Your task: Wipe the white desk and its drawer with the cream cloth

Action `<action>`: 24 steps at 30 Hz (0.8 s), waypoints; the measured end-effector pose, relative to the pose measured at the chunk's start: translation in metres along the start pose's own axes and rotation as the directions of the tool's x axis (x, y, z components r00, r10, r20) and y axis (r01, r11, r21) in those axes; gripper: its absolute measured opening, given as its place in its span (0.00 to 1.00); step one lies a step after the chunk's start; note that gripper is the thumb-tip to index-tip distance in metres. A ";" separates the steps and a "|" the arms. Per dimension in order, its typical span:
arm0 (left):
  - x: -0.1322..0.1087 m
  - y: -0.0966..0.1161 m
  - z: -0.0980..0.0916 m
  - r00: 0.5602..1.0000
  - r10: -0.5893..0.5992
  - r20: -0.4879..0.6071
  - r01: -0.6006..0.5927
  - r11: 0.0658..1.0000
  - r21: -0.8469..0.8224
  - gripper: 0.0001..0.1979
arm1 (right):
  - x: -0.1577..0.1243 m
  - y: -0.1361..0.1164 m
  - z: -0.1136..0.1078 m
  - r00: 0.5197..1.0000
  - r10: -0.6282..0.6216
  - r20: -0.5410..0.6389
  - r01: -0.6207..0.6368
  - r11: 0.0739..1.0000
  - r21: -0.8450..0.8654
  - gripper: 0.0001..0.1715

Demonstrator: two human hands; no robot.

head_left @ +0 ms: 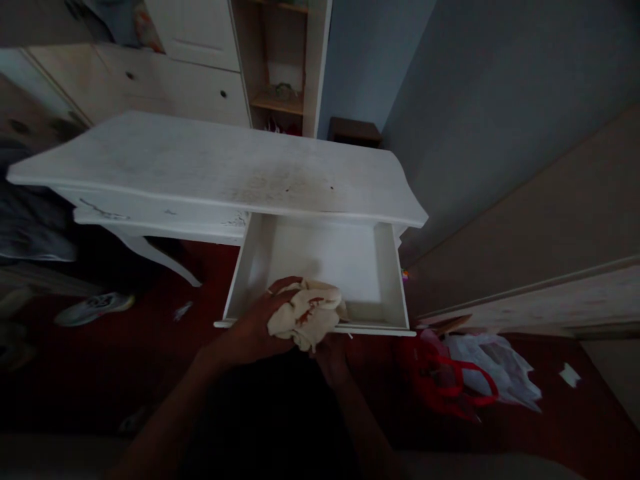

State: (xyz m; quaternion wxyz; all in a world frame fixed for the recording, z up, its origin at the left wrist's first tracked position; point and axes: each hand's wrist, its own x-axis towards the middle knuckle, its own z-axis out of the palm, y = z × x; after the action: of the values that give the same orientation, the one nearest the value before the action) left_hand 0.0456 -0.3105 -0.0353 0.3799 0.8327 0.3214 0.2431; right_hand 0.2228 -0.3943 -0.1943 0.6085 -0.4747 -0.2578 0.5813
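Note:
My left hand [261,328] is closed around a bunched cream cloth [309,313] with reddish-brown marks on it. The cloth sits over the front edge of a pulled-out white drawer [345,250], partly covering its inside. Just below the cloth and the drawer front is my right hand [331,357]; its fingers are dark and mostly hidden, so their grip does not show. The drawer hangs out from a white desk [200,153] whose top has a dark, worn smudge near the middle.
A red bag [440,380] and a white plastic bag [493,367] lie on the dark red floor at right. One shoe [95,308] is at left, near the curved desk leg [150,252]. White cabinets [200,87] stand behind, with a wall [510,133] on the right.

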 end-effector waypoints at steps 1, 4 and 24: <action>-0.007 -0.003 -0.006 1.000 -0.014 -0.021 0.014 1.000 0.017 0.32 | 0.000 -0.001 0.001 1.000 0.010 0.014 -0.010 0.999 0.030 0.21; -0.023 -0.011 -0.025 0.992 -0.082 -0.100 0.092 0.991 0.101 0.31 | 0.001 -0.006 0.004 0.999 0.018 0.047 -0.024 0.989 0.144 0.19; 0.043 0.024 -0.135 0.397 -0.281 -0.874 -0.100 0.933 -0.346 0.22 | -0.004 -0.007 0.005 0.993 0.118 -0.010 -0.110 0.952 0.286 0.17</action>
State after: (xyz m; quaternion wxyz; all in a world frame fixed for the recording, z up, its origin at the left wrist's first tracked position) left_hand -0.0043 -0.2277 0.0703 0.2936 0.4637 0.4740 0.6885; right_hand 0.2213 -0.3957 -0.1849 0.6393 -0.4042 -0.1354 0.6400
